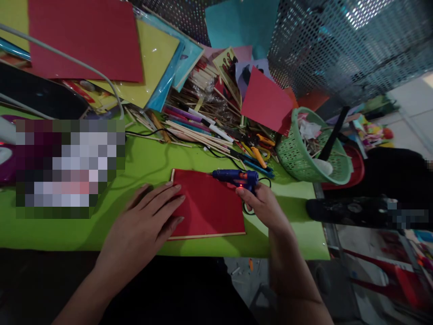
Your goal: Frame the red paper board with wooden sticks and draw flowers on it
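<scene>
A red sheet [211, 203] lies flat on the green table, with thin pale wooden sticks [208, 236] along its near edge and its left edge. My left hand [157, 207] rests over the left side of the sheet, palm down with its fingers stretched out. In my right hand [262, 203] is a blue glue gun [237, 177], its small red light lit. The nozzle points left at the sheet's far edge. A black cord loops beside my right hand. My left palm hides part of the left stick.
A green plastic basket [287, 149] holding scraps stands at the back right. Behind the sheet lie bundled sticks [199, 135], markers, scissors [259, 155] and coloured sheets [267, 101]. A black object [348, 213] juts over the table's right edge. A blurred-out item [74, 167] sits at the left.
</scene>
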{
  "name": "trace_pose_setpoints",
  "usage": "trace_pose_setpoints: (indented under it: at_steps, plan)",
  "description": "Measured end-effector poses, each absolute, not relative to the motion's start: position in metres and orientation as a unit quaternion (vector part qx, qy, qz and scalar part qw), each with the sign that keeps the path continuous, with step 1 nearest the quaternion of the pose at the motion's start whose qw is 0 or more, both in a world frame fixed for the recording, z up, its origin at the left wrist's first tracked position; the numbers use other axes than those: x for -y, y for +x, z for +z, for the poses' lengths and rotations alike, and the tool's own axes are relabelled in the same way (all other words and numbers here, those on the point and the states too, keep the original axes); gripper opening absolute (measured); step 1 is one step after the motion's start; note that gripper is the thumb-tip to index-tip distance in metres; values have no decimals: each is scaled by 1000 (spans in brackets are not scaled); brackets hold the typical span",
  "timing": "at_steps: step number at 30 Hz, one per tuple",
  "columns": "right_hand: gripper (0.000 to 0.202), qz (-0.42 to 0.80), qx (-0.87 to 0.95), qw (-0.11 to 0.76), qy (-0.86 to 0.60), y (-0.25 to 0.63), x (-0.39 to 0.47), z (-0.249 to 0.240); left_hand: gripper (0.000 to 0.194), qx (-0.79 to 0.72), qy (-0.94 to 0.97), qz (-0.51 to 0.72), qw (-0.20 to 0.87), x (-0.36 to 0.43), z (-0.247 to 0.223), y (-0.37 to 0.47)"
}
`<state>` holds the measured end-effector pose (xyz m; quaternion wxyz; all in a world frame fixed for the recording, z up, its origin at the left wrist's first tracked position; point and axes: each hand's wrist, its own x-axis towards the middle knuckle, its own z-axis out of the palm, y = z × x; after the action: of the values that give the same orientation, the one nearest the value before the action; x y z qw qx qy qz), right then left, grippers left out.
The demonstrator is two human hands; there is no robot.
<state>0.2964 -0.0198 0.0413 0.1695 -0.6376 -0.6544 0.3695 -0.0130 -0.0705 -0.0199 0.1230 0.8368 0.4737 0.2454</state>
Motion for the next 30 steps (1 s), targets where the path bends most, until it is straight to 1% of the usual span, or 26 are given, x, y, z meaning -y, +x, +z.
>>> trace_pose_setpoints:
  at_steps: [9,17,22,25,30]
  plan:
    - [39,347,658,175,-645,302,21,45,41,-472,843,230,119,70,-23,-15]
    - [47,352,658,164,-646,303,21,40,41,-471,841,240,115,70,-21,-14]
    - [44,340,660,160,-651,304,22,45,41,-469,844,234,109,70,-22,-15]
    - [43,344,655,167,-652,311,23,49,41,-473,842,234,114,70,-24,-15]
    - [46,362,627,191,-663,320,26,47,42,-476,840,232,119,70,-23,-15]
